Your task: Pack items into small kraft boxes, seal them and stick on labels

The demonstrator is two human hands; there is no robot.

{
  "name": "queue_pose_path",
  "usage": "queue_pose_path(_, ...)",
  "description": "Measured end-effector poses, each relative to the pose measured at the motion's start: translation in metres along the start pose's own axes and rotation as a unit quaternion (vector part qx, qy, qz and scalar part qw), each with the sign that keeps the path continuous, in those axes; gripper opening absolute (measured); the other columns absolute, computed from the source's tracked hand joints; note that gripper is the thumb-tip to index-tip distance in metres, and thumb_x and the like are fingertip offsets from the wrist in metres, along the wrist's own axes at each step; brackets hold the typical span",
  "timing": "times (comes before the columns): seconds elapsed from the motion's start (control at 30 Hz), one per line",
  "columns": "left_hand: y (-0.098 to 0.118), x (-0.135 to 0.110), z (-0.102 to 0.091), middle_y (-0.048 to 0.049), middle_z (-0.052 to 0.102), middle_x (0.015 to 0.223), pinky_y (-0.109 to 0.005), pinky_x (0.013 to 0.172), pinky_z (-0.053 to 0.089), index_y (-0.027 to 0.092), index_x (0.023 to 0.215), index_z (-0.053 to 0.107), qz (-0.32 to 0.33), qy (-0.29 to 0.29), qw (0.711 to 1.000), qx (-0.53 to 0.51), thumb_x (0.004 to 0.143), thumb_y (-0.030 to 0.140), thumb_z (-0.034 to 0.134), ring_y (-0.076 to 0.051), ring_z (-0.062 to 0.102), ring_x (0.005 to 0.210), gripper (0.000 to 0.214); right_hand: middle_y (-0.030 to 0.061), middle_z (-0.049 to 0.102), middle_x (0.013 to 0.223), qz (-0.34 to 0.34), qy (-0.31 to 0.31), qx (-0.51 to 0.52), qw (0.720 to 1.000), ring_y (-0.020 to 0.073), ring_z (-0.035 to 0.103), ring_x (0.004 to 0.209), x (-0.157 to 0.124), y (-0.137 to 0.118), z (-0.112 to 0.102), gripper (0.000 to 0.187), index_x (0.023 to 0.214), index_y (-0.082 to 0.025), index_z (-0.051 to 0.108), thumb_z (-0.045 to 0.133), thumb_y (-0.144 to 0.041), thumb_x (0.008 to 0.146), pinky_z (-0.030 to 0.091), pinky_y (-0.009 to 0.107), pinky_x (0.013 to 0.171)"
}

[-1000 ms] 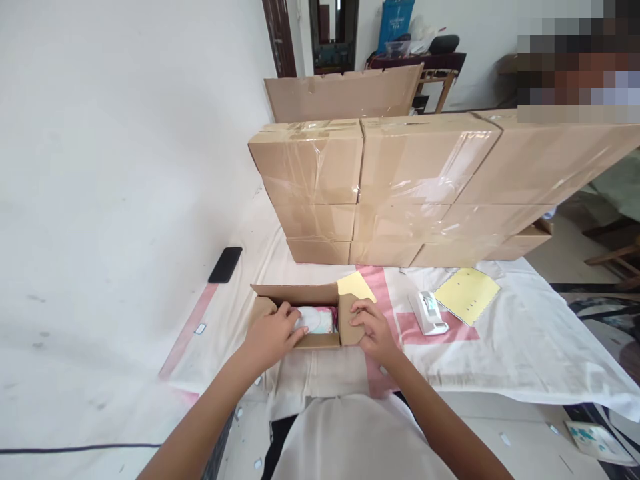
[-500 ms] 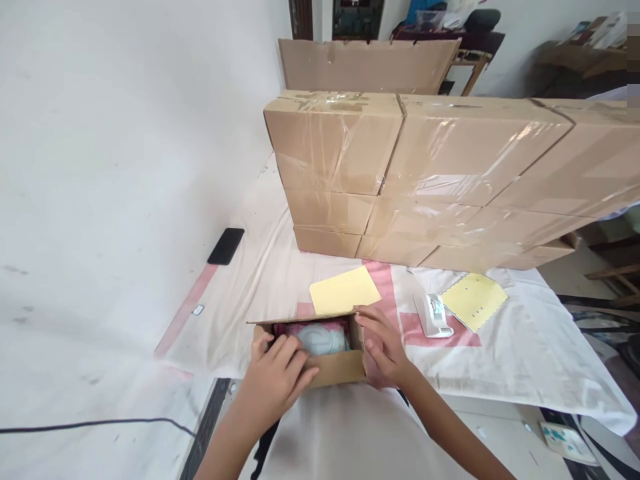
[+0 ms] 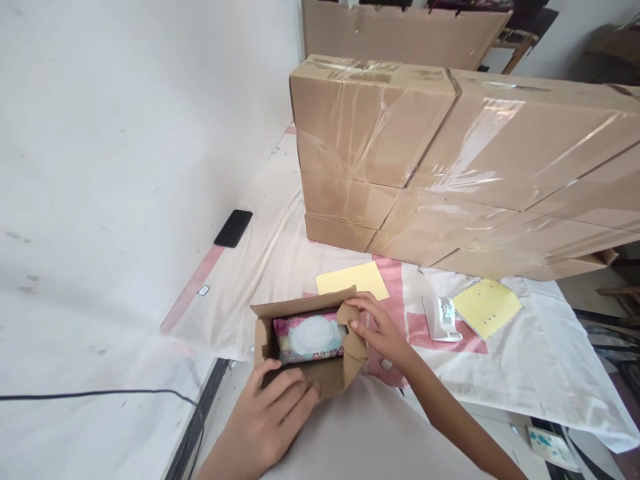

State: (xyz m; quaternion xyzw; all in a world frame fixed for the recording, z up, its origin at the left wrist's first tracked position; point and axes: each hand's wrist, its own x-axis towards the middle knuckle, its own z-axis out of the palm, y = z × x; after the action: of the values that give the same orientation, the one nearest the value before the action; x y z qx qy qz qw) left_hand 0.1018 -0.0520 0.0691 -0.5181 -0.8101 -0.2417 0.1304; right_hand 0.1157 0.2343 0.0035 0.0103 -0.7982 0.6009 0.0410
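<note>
Pkt (image 3: 311, 335) print illegible; nr-L corner of box (image 3: 330, 377) behind L fingers (image 3: 284, 381)

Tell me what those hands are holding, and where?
An open, rectangular brown cardboard box. The right hand pinches its right end flap; the left hand touches its near flap, but whether it grips is unclear.

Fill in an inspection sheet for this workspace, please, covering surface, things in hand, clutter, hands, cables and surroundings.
Surface: creased white cloth with pink bands.
Things in hand: open box holding a pink-and-white packet.
Clutter: phone, small white device, two yellow sheets.
Hands: left hand over the box's near side; right hand holding its right end flap.
Cables: black cable, lower left.
Surroundings: taped cartons behind; white wall at left.
</note>
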Motion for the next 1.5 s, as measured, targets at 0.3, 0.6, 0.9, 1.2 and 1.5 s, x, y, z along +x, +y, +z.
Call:
queue_pose_path(0.3,-0.001,-0.004,0.003,-0.0022,0.077,0.098,-0.041,0.107,0.035,0.015,0.113,0.071,0.055,-0.011,0.998,-0.008,0.101,0.012,0.054,-0.017,0.063,0.105,0.021,0.0065,0.055,0.127,0.031,0.010,-0.005,0.999,0.0246,0.053,0.124,0.005,-0.002,0.006,0.027,0.126,-0.031,0.062,0.056,-0.029,0.099,0.046,0.043,0.105)
queue_pose_path(0.6,-0.007,-0.017,0.007,-0.0058,0.073,0.121,-0.043,0.104,0.042,0.025,0.114,0.070,-0.107,0.141,0.981,0.082,0.085,0.017,0.079,-0.024,0.064,0.113,0.031,0.0048,0.055,0.125,0.082,0.077,0.034,0.993,0.0239,0.057,0.118,0.003,0.003,0.018,0.022,0.116,-0.029,0.052,0.059,-0.030,0.095,0.048,0.043,0.103)
queue_pose_path(0.9,-0.023,-0.039,0.049,-0.0137,0.068,0.133,-0.059,0.114,0.044,0.027,0.161,0.020,-0.379,0.131,0.885,-0.235,0.100,0.041,0.056,-0.029,0.058,0.135,0.072,0.0074,0.056,0.147,0.056,0.174,0.108,0.977,0.0243,0.051,0.140,-0.009,0.007,0.036,0.041,0.137,-0.033,0.050,0.059,-0.043,0.099,0.042,0.047,0.117)
queue_pose_path(1.2,-0.043,-0.029,0.064,-0.0161,0.029,0.167,-0.055,0.127,0.028,0.030,0.165,0.008,-0.315,0.197,0.912,-0.171,0.100,0.030,0.055,-0.027,0.026,0.157,0.080,0.0083,0.050,0.154,-0.049,0.176,0.091,0.979,0.0299,0.048,0.142,-0.025,-0.001,0.043,0.050,0.145,-0.031,0.054,0.055,-0.050,0.099,0.043,0.049,0.116)
queue_pose_path(1.5,-0.063,-0.015,0.057,-0.0084,0.065,0.133,-0.052,0.118,0.040,0.024,0.111,0.070,-0.204,0.128,0.965,-0.101,0.099,0.023,0.052,-0.028,0.047,0.142,0.021,0.0084,0.060,0.129,-0.098,0.269,-0.017,0.958,0.0293,0.053,0.130,-0.031,0.008,0.058,0.015,0.090,-0.026,0.061,0.056,-0.038,0.097,0.040,0.051,0.112)
